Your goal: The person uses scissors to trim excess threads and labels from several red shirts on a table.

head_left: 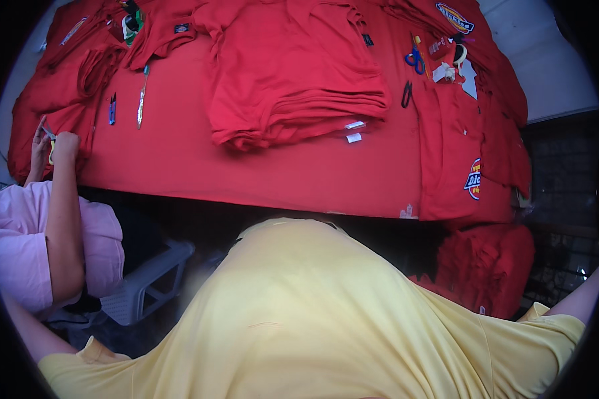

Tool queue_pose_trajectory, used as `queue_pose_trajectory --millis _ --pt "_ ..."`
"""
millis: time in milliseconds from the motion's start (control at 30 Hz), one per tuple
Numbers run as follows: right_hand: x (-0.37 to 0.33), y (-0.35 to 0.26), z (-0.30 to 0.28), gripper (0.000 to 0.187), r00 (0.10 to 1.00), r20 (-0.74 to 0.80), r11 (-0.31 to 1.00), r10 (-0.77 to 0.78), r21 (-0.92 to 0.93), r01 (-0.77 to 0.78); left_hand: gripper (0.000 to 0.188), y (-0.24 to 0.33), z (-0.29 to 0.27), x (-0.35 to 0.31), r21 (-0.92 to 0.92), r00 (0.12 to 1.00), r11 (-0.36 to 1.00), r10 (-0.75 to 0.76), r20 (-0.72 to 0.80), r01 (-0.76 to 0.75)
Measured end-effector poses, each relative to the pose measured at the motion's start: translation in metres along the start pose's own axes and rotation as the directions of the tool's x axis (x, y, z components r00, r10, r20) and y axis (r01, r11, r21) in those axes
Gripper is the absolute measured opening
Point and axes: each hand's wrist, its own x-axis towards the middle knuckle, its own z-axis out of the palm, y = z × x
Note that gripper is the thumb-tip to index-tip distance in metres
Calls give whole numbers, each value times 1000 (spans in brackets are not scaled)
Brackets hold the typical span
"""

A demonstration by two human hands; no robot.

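Observation:
Neither of my hands is in the picture. Only my upper arms show, the left one (36, 332) at the lower left rim and the right one (582, 296) at the lower right, both spread out from my yellow shirt (313, 299). In front of me, a thick stack of folded red garments (293, 73) lies on the red-covered table (180, 166), with white labels (354, 137) sticking out at its near edge. Right of the stack are blue-handled scissors (415, 61) and small black thread snips (406, 94).
At left, a co-worker in a pink top (13, 226) holds yellow-handled scissors (52, 151) at red cloth. Blue snips (112, 108) lie nearby. A grey plastic chair (146, 279) stands below. More red garments (446, 166) with patches cover the right side, beside a tape roll (460, 54).

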Motion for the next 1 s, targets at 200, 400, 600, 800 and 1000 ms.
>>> queue_pose_trajectory --millis 200,400,600,800,1000 --pt "-1 2 5 51 1000 12 1000 10 13 -10 19 33 23 37 -51 997 996 79 19 -78" --pt "-1 13 9 50 997 50 999 55 -4 -54 21 7 30 2 -29 988 999 -22 152 27" --pt "-1 21 11 50 992 84 996 91 -4 -91 23 -10 24 -27 -31 971 991 -122 206 131" --pt "-1 14 3 50 993 95 997 73 5 -74 25 -2 16 -39 -68 969 985 -144 202 161" --pt "2 -45 -52 49 996 39 997 -75 -3 75 27 23 -16 -26 -206 991 972 -94 90 111"
